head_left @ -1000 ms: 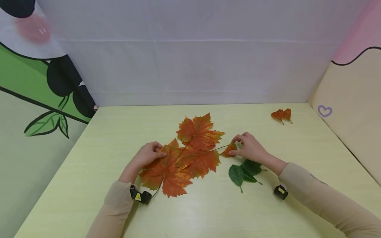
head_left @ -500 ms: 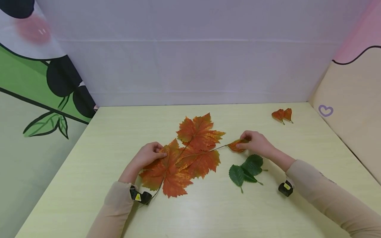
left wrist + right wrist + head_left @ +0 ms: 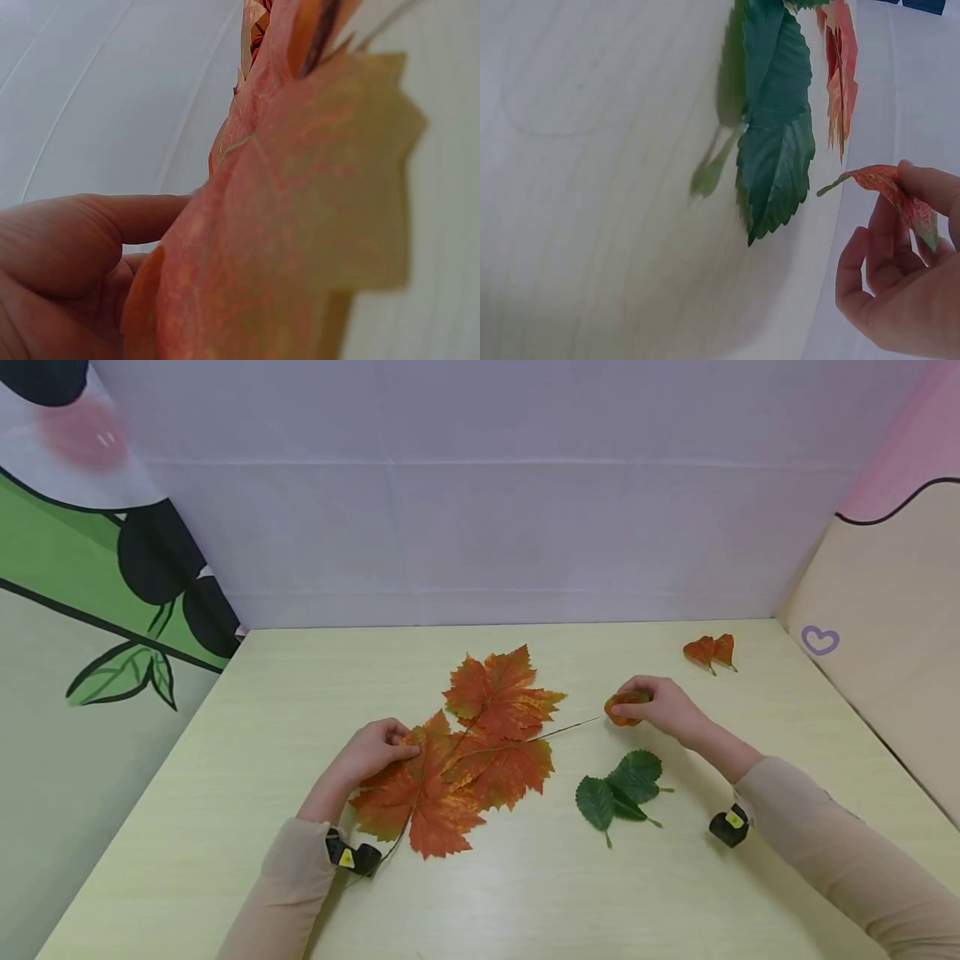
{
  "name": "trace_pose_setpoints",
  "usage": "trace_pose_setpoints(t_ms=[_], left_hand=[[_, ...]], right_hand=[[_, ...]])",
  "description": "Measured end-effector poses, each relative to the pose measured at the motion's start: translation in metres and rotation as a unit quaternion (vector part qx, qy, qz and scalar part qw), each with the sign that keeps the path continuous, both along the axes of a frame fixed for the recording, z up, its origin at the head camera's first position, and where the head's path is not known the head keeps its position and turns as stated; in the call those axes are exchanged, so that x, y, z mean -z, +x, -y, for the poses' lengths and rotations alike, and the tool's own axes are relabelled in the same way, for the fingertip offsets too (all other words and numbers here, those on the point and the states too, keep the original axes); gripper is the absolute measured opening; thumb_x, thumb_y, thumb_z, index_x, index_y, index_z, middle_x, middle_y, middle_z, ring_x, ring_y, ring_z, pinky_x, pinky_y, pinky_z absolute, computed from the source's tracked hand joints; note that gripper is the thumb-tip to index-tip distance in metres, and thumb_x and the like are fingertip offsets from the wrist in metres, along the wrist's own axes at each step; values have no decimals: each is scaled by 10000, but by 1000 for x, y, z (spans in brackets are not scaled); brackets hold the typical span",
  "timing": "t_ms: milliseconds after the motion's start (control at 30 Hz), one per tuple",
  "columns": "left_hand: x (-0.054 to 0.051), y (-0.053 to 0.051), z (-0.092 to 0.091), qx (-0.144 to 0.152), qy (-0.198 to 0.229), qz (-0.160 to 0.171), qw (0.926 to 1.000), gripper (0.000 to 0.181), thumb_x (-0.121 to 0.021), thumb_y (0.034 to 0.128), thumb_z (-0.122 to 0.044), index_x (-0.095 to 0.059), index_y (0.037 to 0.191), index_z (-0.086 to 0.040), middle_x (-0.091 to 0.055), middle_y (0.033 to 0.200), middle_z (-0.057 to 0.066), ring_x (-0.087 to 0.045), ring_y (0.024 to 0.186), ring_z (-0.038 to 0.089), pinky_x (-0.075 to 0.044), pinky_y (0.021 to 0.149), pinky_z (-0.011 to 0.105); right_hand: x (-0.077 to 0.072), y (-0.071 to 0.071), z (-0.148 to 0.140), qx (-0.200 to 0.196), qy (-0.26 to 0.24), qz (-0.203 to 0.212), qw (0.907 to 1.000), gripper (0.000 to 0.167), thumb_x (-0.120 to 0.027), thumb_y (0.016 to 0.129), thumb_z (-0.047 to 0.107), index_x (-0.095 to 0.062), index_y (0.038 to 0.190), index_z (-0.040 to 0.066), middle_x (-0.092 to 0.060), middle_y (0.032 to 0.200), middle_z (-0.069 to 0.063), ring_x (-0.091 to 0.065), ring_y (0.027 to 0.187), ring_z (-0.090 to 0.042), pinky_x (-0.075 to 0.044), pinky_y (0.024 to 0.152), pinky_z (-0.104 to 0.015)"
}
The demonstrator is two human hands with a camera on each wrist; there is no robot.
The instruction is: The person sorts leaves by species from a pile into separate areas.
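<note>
Three large orange maple leaves lie overlapping at mid-table. My left hand (image 3: 378, 750) pinches the edge of the nearest maple leaf (image 3: 431, 802), which fills much of the left wrist view. Behind it spread the middle maple leaf (image 3: 510, 772) and the far maple leaf (image 3: 498, 689). A thin bare stem (image 3: 573, 727) reaches right from the middle leaf. Past its tip, my right hand (image 3: 667, 710) holds a small orange leaf (image 3: 624, 707) between thumb and fingers, apart from the stem. In the right wrist view this small leaf (image 3: 885, 180) shows its short green stalk.
Several small green leaves (image 3: 637, 777) lie together below my right hand. A pair of small orange leaves (image 3: 712, 650) rests at the table's back right. Behind the pale table (image 3: 525, 902) stands a white cloth wall (image 3: 510, 543), with painted panels at both sides.
The small orange leaf has come off the stem tip, and my right hand has carried it to the right and a little farther back. The left hand keeps its place on the maple leaf.
</note>
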State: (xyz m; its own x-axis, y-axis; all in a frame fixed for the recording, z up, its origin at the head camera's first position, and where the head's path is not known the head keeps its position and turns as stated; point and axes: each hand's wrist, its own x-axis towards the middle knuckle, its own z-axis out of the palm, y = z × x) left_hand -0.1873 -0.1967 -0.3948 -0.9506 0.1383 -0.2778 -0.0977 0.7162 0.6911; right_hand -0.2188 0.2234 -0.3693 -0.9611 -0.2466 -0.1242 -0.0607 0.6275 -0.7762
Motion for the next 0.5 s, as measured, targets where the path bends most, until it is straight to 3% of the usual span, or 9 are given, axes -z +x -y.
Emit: trace_pose_setpoints(t_ms=[233,333,500], left_hand=[[-1,0,0,-34,21,22,10000,321,-649,836,-221,-552,1044,3,-538,846,81,-474,718,183,-397,612,277],[-2,1,-1,-54,25,39,10000,313,-650,836,-218,-555,1039,1,-538,841,79,-475,713,181,-399,606,272],[-2,1,0,-51,26,27,10000,311,-649,838,-218,-554,1038,0,-537,841,80,-472,711,180,-397,605,271]], right_hand=[[-3,-9,-10,167,-262,71,9995,347,-633,853,241,-597,1087,-14,-627,962,-126,-601,814,-235,-481,741,-371],[-2,-14,-15,265,-204,76,9994,349,-630,854,267,-609,1081,3,-649,924,-82,-606,836,-264,-470,751,-368],[0,-23,-24,380,-65,12,9993,374,-615,862,295,-613,1103,9,-654,978,-127,-590,896,-306,-451,801,-402]])
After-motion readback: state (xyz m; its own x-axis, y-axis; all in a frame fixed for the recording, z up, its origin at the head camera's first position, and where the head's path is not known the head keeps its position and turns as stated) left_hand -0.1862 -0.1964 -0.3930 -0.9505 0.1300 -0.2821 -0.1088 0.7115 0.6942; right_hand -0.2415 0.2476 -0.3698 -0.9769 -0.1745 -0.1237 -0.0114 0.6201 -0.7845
